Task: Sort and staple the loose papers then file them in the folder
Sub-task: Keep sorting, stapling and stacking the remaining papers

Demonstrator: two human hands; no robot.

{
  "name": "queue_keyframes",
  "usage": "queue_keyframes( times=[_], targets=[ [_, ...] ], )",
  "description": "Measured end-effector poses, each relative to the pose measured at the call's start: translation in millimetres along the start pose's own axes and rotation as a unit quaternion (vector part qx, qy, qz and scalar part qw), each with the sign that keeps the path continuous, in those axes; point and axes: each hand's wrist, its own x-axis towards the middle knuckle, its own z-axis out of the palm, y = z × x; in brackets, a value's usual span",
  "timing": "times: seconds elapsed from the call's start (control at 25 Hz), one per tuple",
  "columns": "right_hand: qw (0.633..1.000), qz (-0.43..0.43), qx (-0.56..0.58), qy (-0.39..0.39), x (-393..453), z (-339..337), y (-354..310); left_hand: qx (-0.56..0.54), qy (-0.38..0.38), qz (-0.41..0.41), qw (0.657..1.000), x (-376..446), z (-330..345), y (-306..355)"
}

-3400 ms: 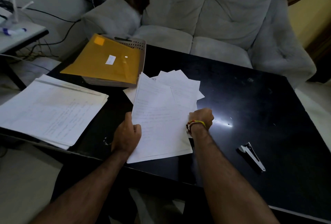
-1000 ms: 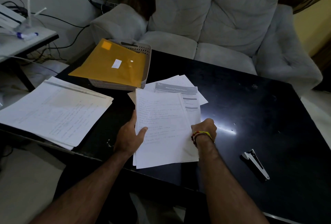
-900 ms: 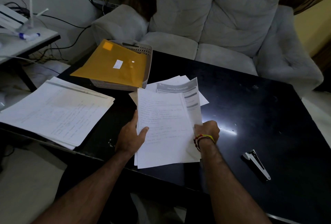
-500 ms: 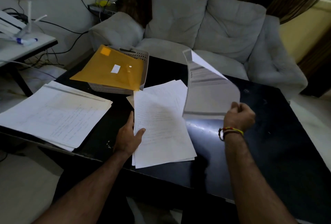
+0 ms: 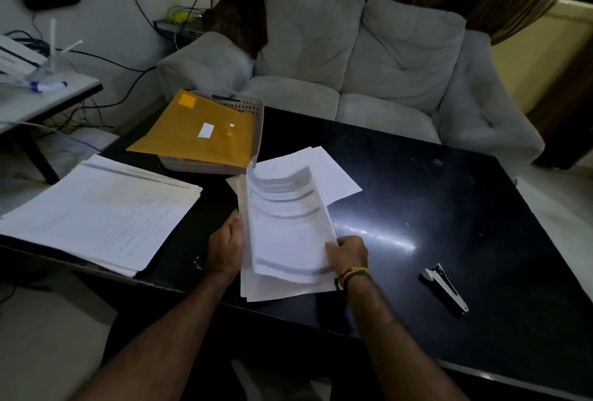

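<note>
The right hand (image 5: 347, 253) pinches a printed sheet (image 5: 287, 224), blurred and unreadable, above the loose papers (image 5: 282, 288) at frame centre. The left hand (image 5: 225, 248) rests against their left edge, fingers hidden. All sit on a glossy black table (image 5: 449, 208). A stapler (image 5: 444, 288) lies lower right, another stack (image 5: 96, 211) left, a yellow folder (image 5: 195, 134) over a basket (image 5: 253, 112) upper left, a grey sofa (image 5: 369, 63) behind.

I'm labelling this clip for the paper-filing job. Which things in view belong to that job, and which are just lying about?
Part of the job:
- printed sheet gripped by right hand
- small paper pile steadied by left hand
- large paper stack
- stapler
- yellow folder on the basket

Just lying about:
- grey sofa
- side table with cables
</note>
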Motion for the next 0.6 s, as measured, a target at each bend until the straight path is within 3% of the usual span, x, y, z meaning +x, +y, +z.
queue_keyframes(
  times=[0.12, 0.24, 0.36, 0.48, 0.6],
  targets=[
    [0.996, -0.015, -0.059, -0.063, 9, 2, 4, 0.009, -0.011, -0.002, 1.000, 2, 1, 1],
    [0.988, -0.013, -0.019, -0.152, 15, -12, 0, 0.076, -0.033, 0.048, 0.995, 3, 0, -1],
    [0.979, -0.029, 0.032, -0.198, 22, -25, 0, 0.088, -0.035, 0.026, 0.995, 6, 2, -2],
    [0.983, -0.022, 0.116, -0.138, 19, -25, 14, 0.008, -0.033, -0.023, 0.999, 6, 2, 6],
    [0.986, -0.031, 0.163, -0.019, 4, -22, 31, -0.068, -0.017, 0.016, 0.997, -6, -3, 26]
  ],
)
